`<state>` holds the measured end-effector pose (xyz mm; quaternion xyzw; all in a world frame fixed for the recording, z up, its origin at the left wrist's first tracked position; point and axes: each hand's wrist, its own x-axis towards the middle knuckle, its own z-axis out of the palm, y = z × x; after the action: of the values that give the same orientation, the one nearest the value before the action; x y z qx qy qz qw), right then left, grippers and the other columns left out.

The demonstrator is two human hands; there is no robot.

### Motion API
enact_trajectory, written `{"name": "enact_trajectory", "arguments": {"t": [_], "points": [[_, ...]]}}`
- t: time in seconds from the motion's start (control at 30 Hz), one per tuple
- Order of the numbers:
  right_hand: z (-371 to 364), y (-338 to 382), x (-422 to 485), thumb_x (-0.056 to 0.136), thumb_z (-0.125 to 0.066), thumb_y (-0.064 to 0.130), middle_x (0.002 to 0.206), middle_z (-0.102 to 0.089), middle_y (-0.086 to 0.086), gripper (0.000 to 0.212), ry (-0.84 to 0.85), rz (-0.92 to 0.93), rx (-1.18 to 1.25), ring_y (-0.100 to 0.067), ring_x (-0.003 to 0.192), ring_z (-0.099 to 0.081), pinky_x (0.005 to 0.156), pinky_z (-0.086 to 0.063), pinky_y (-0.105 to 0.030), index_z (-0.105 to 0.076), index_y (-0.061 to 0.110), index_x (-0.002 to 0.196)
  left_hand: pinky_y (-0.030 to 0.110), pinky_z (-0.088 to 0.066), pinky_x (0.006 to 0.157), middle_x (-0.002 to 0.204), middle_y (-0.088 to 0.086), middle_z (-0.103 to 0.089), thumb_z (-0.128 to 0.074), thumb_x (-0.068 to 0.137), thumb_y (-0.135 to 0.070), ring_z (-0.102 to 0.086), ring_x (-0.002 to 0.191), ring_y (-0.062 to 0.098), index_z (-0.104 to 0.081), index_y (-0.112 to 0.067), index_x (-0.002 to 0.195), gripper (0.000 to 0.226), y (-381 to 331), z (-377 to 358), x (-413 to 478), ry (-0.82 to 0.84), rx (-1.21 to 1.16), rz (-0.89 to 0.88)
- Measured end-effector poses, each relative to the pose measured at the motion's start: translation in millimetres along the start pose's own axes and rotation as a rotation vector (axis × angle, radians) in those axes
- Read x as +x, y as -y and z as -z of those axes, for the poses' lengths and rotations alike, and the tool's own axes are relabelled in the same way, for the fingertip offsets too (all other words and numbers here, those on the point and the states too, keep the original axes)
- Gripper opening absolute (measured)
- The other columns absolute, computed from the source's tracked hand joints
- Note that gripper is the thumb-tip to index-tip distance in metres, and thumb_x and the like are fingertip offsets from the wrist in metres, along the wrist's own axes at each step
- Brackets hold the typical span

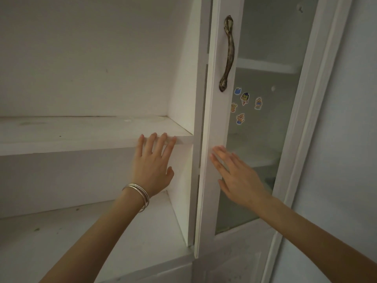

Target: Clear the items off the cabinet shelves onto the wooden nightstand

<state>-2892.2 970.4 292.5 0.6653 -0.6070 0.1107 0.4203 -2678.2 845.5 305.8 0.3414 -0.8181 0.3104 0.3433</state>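
The person stands close to the white cabinet (183,58) with both arms stretched up. The left hand (152,166) is open, with its fingers (161,144) straight and a little spread. Their tips touch the front edge of the top shelf (81,129), and the thumb points out to the side. Thin silver bangles (138,194) sit on that wrist. The lower shelf (71,231) is under that arm. The right hand (238,176) is open too, a bit blurry, lying flat with straight fingers on the white frame of the door (216,119), below the long brown handle (228,54). Little cartoon stickers (244,99) are on the glass (269,48) just above this hand.
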Motion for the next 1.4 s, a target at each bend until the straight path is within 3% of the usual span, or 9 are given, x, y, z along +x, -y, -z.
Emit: {"name": "enact_trajectory", "arguments": {"t": [0.3,0.43,0.6,0.7,0.83,1.03,1.17,1.3,1.4], "points": [[20.4,-12.7,6.0,0.068,-0.074,0.01,0.139,-0.045,-0.015,0.071,0.103,0.075,0.011,-0.03,0.128,-0.042,0.104,-0.026,-0.048,-0.046,0.004,0.133,0.063,-0.024,0.104,0.13,0.019,-0.047,-0.071,0.064,-0.036,-0.04,0.12,0.043,-0.046,-0.011,0.134,0.078,-8.3,4.6,1.5,0.044,0.033,0.029],[28.2,-16.0,9.7,0.076,-0.066,0.007,0.144,-0.038,-0.015,0.067,0.064,0.087,0.042,-0.028,0.133,-0.034,0.108,-0.023,-0.046,-0.039,0.001,0.137,0.063,-0.027,0.102,0.125,0.02,-0.05,-0.073,0.061,-0.033,-0.043,0.115,0.043,-0.047,-0.009,0.133,0.081,-6.5,6.7,2.6,0.018,-0.011,0.032],[31.6,-2.2,18.9,0.078,-0.07,0.022,0.147,-0.03,-0.016,0.075,0.015,0.018,0.003,-0.022,0.135,-0.02,0.104,-0.022,-0.04,-0.034,-0.002,0.138,0.062,-0.028,0.102,0.124,0.019,-0.051,-0.072,0.061,-0.035,-0.044,0.115,0.043,-0.047,-0.01,0.134,0.081,-6.7,7.3,2.5,0.028,-0.016,0.038],[25.9,7.8,23.0,0.074,-0.073,0.035,0.147,-0.031,-0.017,0.083,0.035,-0.049,-0.033,-0.024,0.134,-0.025,0.094,-0.03,-0.026,-0.035,-0.004,0.137,0.062,-0.03,0.101,0.124,0.02,-0.052,-0.071,0.061,-0.036,-0.045,0.116,0.042,-0.046,-0.011,0.135,0.081,-6.9,5.4,3.0,0.021,-0.019,0.042],[14.2,17.4,23.7,0.074,-0.072,0.042,0.147,-0.029,-0.018,0.087,0.057,-0.106,0.002,-0.029,0.136,-0.026,0.086,-0.046,-0.028,-0.035,-0.005,0.137,0.062,-0.029,0.103,0.125,0.02,-0.052,-0.07,0.062,-0.038,-0.045,0.117,0.043,-0.047,-0.012,0.134,0.08,-10.0,1.2,2.8,-0.003,-0.009,0.052],[6.6,7.7,39.0,0.08,-0.068,0.035,0.152,-0.013,-0.018,0.087,0.166,-0.05,-0.064,-0.028,0.139,-0.009,0.105,-0.014,-0.038,-0.019,-0.002,0.142,0.062,-0.027,0.103,0.123,0.021,-0.053,-0.072,0.061,-0.036,-0.045,0.115,0.044,-0.05,-0.012,0.131,0.077,-11.6,-1.4,3.7,-0.051,-0.02,0.057],[2.8,7.8,41.9,0.081,-0.068,0.029,0.153,-0.008,-0.017,0.088,0.222,-0.076,-0.028,-0.028,0.141,-0.005,0.108,-0.016,-0.037,-0.014,-0.001,0.143,0.062,-0.027,0.103,0.123,0.021,-0.052,-0.071,0.062,-0.036,-0.044,0.116,0.043,-0.05,-0.012,0.131,0.077,-11.5,-1.4,4.2,-0.034,-0.002,0.073],[10.1,1.1,38.6,0.093,-0.047,0.032,0.15,0.024,-0.009,0.082,0.248,-0.018,0.017,-0.021,0.139,0.02,0.115,0.001,-0.034,0.013,0.006,0.143,0.063,-0.023,0.104,0.124,0.021,-0.05,-0.07,0.063,-0.036,-0.042,0.117,0.044,-0.048,-0.013,0.132,0.076,-13.6,2.9,3.6,0.003,-0.007,0.078],[17.3,-1.4,41.2,0.095,-0.042,0.033,0.148,0.028,-0.007,0.079,0.265,-0.006,0.056,-0.017,0.137,0.024,0.114,0.004,-0.033,0.014,0.008,0.144,0.062,-0.023,0.105,0.127,0.022,-0.05,-0.071,0.063,-0.036,-0.042,0.118,0.045,-0.049,-0.014,0.132,0.076,-11.1,9.0,3.6,0.039,-0.013,0.072]]}}
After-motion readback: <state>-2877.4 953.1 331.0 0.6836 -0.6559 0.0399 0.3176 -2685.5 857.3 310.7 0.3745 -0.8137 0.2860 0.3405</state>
